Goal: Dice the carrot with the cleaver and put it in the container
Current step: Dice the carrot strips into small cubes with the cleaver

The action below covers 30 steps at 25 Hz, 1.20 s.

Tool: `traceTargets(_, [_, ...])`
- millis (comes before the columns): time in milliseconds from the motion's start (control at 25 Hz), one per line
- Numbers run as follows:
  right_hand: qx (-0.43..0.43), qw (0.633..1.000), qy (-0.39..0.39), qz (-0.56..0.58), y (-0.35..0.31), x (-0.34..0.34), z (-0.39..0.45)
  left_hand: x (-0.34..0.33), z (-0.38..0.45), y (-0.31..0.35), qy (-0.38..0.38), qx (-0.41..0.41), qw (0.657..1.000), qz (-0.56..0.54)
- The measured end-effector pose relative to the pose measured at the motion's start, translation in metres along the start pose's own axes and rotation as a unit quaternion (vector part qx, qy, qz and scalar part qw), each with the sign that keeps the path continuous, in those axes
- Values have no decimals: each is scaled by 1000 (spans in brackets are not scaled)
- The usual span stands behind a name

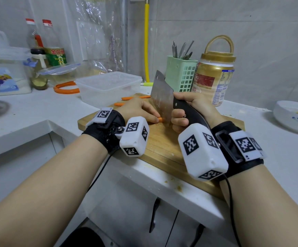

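While the cleaver (162, 97) is standing edge-down on the cutting board (164, 145), the right hand (189, 111) is wrapping its fingers (179, 120) round the black handle, curled tight and close to the blade, and that looks like a choice for control over short chopping strokes. On the near-left side of the cleaver, the left hand (137, 109) is lying over the carrot strip (160, 119), its fingers pressed together and laid flat along it, pinning it to the wood so it is not rolling; I judge the fingertips are staying back from the edge for safety. Only a short orange end is showing, poking out from under those fingers and touching, or all but touching, the flat of the blade. That strip's long axis is running left to right across the board, square to the blade, its free end pointing at the cleaver, which is what dicing calls for. Beyond the cleaver's far-left side, two more carrot strips (135, 98) are waiting on the board, also lying roughly crosswise. Just behind them, the clear container (109, 86) is sitting on the bench (38, 107), touching the board's far edge, handy for sweeping the dice in. No cut pieces are visible inside it, so I judge the dicing is barely begun.
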State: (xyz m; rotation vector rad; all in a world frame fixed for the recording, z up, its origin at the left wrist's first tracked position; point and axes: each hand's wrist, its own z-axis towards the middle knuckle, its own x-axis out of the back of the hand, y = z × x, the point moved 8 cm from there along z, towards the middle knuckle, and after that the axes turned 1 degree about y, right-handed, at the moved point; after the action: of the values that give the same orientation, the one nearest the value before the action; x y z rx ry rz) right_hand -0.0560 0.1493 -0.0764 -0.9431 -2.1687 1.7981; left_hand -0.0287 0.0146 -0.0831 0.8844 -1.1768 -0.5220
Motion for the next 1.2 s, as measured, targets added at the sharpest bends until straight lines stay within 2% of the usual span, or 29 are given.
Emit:
traceTargets(560, [-34, 997, 52, -35, 5, 4, 5, 2, 1, -1, 13, 4, 1000, 14])
traceTargets(840, [-3, 999, 22, 23, -2, 11, 0, 3, 0, -1, 22, 13, 999, 25])
traceTargets(960, [3, 1000, -4, 24, -2, 3, -2, 4, 0, 0, 23, 6, 1000, 18])
traceTargets(1200, [6, 1000, 4, 8, -1, -3, -1, 3, 1, -1, 12, 6, 1000, 21])
